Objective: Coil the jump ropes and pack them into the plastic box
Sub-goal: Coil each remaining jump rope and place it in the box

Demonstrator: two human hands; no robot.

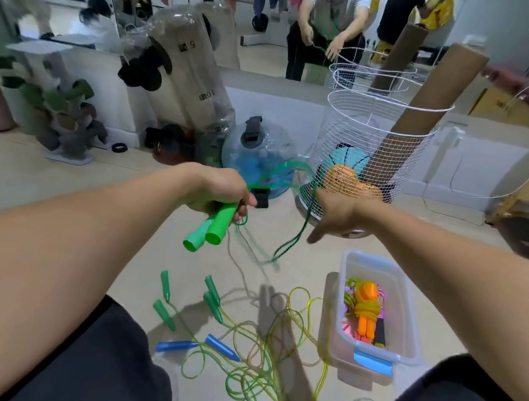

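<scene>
While left hand [219,189] grips green handles [214,227]; cord [295,236] blurred | right hand [336,218] fingers unclear

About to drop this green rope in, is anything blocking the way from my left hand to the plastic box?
Nothing visible does. The plastic box has no lid on and lies below the right hand; the left hand grips the green handles.

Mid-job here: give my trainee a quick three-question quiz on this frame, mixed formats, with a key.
1. True or false: the left hand grips two green handles together.
2. What already lies in the plastic box? A) a coiled orange-handled rope B) a ball C) nothing
3. Fill in: the green cord loops over the ___ hand.

Key: 1 true; 2 A; 3 right.
</scene>
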